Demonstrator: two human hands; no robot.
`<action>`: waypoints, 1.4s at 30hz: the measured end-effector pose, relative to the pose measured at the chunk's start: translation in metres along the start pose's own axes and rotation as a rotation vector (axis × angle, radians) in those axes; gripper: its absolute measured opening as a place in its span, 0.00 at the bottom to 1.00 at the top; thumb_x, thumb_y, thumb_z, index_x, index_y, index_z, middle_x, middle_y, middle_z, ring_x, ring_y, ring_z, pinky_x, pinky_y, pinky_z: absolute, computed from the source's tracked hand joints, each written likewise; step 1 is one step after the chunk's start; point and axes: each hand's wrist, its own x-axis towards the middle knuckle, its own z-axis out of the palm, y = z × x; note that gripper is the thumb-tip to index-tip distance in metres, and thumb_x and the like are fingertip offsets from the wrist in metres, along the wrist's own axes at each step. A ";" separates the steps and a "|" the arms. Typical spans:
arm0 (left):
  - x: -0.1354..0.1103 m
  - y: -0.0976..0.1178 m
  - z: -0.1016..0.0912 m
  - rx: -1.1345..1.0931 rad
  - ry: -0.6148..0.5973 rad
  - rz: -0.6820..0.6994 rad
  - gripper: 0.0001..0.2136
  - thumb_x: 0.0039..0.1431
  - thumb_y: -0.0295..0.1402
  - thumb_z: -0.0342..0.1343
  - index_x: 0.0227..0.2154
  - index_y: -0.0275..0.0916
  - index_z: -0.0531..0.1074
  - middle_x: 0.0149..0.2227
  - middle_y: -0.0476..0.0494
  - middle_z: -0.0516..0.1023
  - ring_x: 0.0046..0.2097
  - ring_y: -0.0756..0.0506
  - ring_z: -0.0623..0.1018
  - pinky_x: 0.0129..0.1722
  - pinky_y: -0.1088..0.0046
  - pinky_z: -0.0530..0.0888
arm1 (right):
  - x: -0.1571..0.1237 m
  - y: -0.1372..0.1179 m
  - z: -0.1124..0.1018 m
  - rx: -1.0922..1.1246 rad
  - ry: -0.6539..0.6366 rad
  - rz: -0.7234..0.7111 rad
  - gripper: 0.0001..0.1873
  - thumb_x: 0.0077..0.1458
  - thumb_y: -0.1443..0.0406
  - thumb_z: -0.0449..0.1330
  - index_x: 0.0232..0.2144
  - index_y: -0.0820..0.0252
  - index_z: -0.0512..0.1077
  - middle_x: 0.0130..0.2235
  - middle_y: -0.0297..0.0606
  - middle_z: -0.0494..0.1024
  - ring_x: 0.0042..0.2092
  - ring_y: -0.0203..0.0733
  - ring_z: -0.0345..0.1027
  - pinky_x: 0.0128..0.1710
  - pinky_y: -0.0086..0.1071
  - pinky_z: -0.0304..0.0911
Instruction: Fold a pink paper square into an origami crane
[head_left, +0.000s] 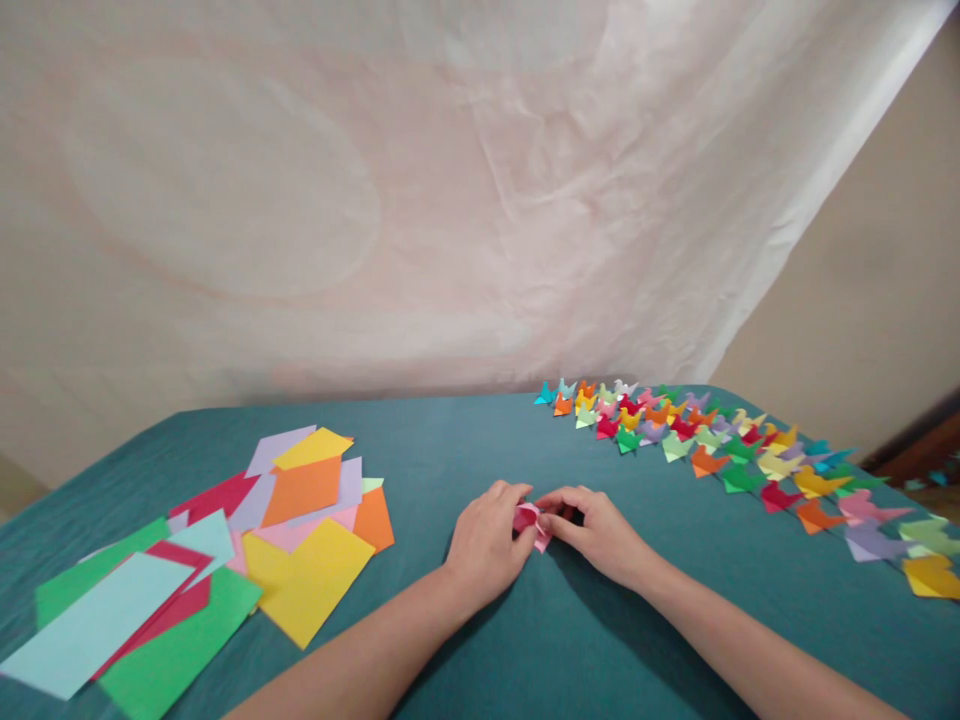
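A small folded piece of pink paper [527,517] is held between my two hands, low over the middle of the cloth. My left hand [489,537] grips its left side, fingers curled over the top and thumb in front. From the other side my right hand [592,530] pinches the paper's right edge between thumb and fingers. Parts of the paper are covered by the fingers, so its full shape does not show.
Loose coloured paper sheets [315,575] lie overlapping at the left. Several rows of small folded paper birds [682,428] stand at the right. Everything rests on a dark green cloth [450,440], with a pale hanging sheet [420,200] behind it.
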 end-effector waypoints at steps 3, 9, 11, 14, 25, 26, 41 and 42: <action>-0.001 0.002 0.000 -0.022 0.027 0.004 0.17 0.54 0.36 0.50 0.47 0.40 0.66 0.42 0.43 0.71 0.42 0.44 0.72 0.41 0.70 0.68 | 0.000 0.000 0.001 -0.009 0.010 0.007 0.10 0.52 0.60 0.57 0.34 0.56 0.76 0.31 0.34 0.78 0.34 0.41 0.68 0.37 0.34 0.58; -0.002 0.008 -0.004 -0.053 0.022 -0.005 0.12 0.55 0.39 0.51 0.41 0.41 0.71 0.38 0.45 0.71 0.39 0.46 0.72 0.38 0.72 0.68 | 0.000 0.006 0.005 -0.011 0.034 0.011 0.09 0.51 0.61 0.57 0.32 0.56 0.76 0.30 0.35 0.78 0.33 0.40 0.67 0.36 0.33 0.59; -0.001 0.009 -0.006 -0.072 0.025 -0.009 0.12 0.56 0.40 0.50 0.39 0.42 0.72 0.37 0.46 0.72 0.38 0.46 0.72 0.37 0.73 0.67 | 0.000 0.007 0.005 -0.013 0.035 0.008 0.08 0.51 0.61 0.57 0.31 0.56 0.76 0.30 0.34 0.78 0.33 0.40 0.67 0.35 0.33 0.59; 0.000 0.006 -0.006 -0.103 0.031 0.002 0.11 0.58 0.39 0.48 0.38 0.43 0.73 0.34 0.47 0.72 0.37 0.47 0.71 0.36 0.74 0.67 | 0.000 0.005 0.005 -0.023 0.048 -0.001 0.09 0.52 0.61 0.58 0.32 0.55 0.76 0.29 0.34 0.77 0.32 0.40 0.67 0.35 0.32 0.59; 0.002 0.000 -0.003 -0.186 0.057 0.025 0.11 0.59 0.35 0.48 0.40 0.44 0.74 0.36 0.48 0.74 0.38 0.48 0.72 0.37 0.75 0.67 | 0.000 0.003 0.005 -0.044 0.072 -0.019 0.10 0.53 0.58 0.57 0.32 0.56 0.76 0.28 0.34 0.77 0.31 0.39 0.66 0.34 0.32 0.57; 0.002 0.000 -0.002 -0.190 0.061 0.025 0.11 0.59 0.34 0.48 0.40 0.44 0.74 0.36 0.48 0.74 0.38 0.48 0.72 0.38 0.75 0.67 | 0.000 0.003 0.005 -0.044 0.072 -0.020 0.10 0.53 0.58 0.58 0.32 0.55 0.76 0.28 0.34 0.77 0.31 0.39 0.66 0.34 0.32 0.57; 0.002 0.002 -0.002 -0.176 0.091 0.012 0.12 0.62 0.36 0.46 0.41 0.44 0.74 0.39 0.48 0.76 0.39 0.48 0.74 0.41 0.75 0.68 | -0.002 0.003 0.006 -0.041 0.096 -0.033 0.07 0.52 0.61 0.59 0.31 0.55 0.75 0.28 0.32 0.77 0.32 0.39 0.66 0.35 0.32 0.55; 0.002 0.001 -0.002 -0.179 0.093 0.013 0.12 0.62 0.36 0.46 0.41 0.44 0.74 0.39 0.48 0.76 0.40 0.48 0.74 0.41 0.75 0.68 | -0.002 0.003 0.005 -0.042 0.097 -0.033 0.07 0.52 0.61 0.59 0.31 0.55 0.75 0.28 0.32 0.77 0.32 0.39 0.65 0.35 0.32 0.55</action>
